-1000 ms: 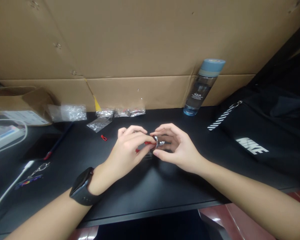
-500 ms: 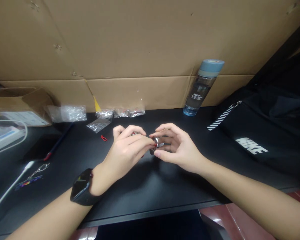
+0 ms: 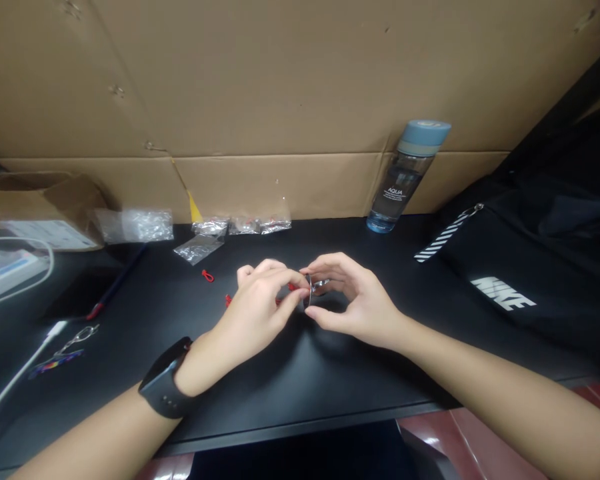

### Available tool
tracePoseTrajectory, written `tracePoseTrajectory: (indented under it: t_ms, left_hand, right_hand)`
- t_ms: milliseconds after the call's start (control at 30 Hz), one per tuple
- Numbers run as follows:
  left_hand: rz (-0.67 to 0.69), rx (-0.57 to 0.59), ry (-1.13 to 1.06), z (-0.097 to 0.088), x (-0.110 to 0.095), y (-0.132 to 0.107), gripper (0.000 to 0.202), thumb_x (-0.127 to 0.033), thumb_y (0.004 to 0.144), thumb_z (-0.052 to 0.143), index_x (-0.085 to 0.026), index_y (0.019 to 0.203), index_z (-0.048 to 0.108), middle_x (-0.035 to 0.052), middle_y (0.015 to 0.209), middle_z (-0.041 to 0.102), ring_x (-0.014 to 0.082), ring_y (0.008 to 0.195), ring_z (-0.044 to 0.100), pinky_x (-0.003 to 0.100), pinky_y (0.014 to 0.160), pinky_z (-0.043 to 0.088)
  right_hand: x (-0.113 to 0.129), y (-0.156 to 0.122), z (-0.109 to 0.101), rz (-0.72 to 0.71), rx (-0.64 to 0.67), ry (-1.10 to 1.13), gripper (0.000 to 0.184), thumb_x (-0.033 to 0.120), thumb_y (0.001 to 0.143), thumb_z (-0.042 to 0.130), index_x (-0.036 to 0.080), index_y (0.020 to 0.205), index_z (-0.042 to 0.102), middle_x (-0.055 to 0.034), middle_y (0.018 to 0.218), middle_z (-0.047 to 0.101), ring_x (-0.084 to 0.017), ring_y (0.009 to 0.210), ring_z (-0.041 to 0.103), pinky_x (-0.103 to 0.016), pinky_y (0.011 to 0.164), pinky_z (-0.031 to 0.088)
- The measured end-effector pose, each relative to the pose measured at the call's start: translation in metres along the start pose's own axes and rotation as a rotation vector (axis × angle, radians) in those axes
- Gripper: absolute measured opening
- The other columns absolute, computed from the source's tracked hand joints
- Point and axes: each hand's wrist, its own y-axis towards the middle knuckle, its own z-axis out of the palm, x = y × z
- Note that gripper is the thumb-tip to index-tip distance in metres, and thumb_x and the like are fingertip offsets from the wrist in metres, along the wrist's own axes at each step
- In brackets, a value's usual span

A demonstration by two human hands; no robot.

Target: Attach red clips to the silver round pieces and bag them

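Observation:
A small, shiny round metal piece (image 3: 309,291) is held edge-on between my two hands above the black desk. My right hand (image 3: 354,293) grips its rim, fingertips at the top and thumb at the bottom. From the left, the thumb and index finger of my left hand (image 3: 267,297) pinch at the face of the piece, where a red cord (image 3: 293,287) shows. More red cord (image 3: 228,301) peeks out beside my left hand's curled fingers. What lies under that palm is hidden. A loose red cord loop (image 3: 207,275) rests on the desk farther left.
Several clear plastic packets (image 3: 200,247) lie along the cardboard wall. A water bottle (image 3: 403,177) leans there, left of a black bag (image 3: 510,267). On the left are a cardboard box (image 3: 45,200), a white cable (image 3: 20,373), a dark phone (image 3: 83,293) and a keychain (image 3: 63,357).
My left hand has turned and shifted slightly, its thumb now showing against the metal piece. Red cord has come into sight beside that hand. My right hand still holds the rim.

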Motion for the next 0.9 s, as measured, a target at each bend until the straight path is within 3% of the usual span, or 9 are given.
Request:
tracePoseTrajectory:
  t_ms: [167,333,433,600,700,900]
  left_hand:
    - [-0.098,0.082,-0.141,0.000,0.000,0.001,0.019,-0.028,0.099,0.056,-0.024,0.090,0.072,0.0018,0.096,0.071,0.0211,0.091,0.062,0.035,0.080,0.039]
    - [-0.204,0.093,-0.225,0.003,0.006,0.000,0.021,-0.036,0.096,0.059,-0.023,0.090,0.075,0.0017,0.089,0.071,0.0168,0.071,0.059,0.031,0.070,0.042]
    - [-0.276,0.121,-0.418,0.005,0.009,0.002,0.021,-0.037,0.092,0.065,-0.021,0.089,0.078,0.0020,0.084,0.074,0.0182,0.074,0.064,0.030,0.071,0.046]
    - [-0.399,0.157,-0.701,0.007,0.006,0.004,0.020,-0.034,0.084,0.074,-0.016,0.089,0.080,0.0068,0.091,0.080,0.0233,0.089,0.072,0.031,0.082,0.052]
    - [-0.430,0.146,-0.741,0.007,0.002,0.003,0.015,-0.029,0.082,0.074,-0.016,0.088,0.080,0.0065,0.092,0.080,0.0228,0.089,0.073,0.031,0.083,0.053]
    - [-0.284,0.052,-0.545,0.003,-0.002,0.003,0.014,-0.028,0.087,0.070,-0.018,0.088,0.080,0.0038,0.087,0.078,0.0201,0.082,0.071,0.031,0.079,0.054]
  right_hand:
    - [-0.001,0.001,-0.004,-0.107,0.042,-0.184,0.052,0.015,0.079,0.081,0.025,0.126,0.060,-0.0056,0.117,0.072,-0.022,0.106,0.074,-0.038,0.094,0.064]
    - [0.003,0.002,-0.007,-0.200,0.064,-0.290,0.051,0.015,0.079,0.080,0.023,0.126,0.062,-0.0060,0.117,0.072,-0.020,0.099,0.073,-0.035,0.090,0.063]
    - [0.004,0.003,-0.008,-0.269,0.081,-0.359,0.050,0.012,0.080,0.078,0.022,0.127,0.062,-0.0065,0.114,0.073,-0.020,0.098,0.071,-0.034,0.088,0.062]
    - [0.004,0.005,-0.011,-0.374,0.164,-0.429,0.049,0.007,0.086,0.069,0.022,0.132,0.060,-0.0092,0.121,0.073,-0.023,0.111,0.069,-0.038,0.097,0.058]
    - [0.007,0.005,-0.013,-0.336,0.178,-0.407,0.049,0.010,0.085,0.071,0.025,0.131,0.061,-0.0081,0.119,0.073,-0.023,0.107,0.069,-0.038,0.094,0.060]
    - [0.011,0.003,-0.010,-0.115,0.084,-0.243,0.050,0.019,0.081,0.079,0.025,0.127,0.061,-0.0051,0.115,0.073,-0.021,0.096,0.073,-0.036,0.087,0.063]
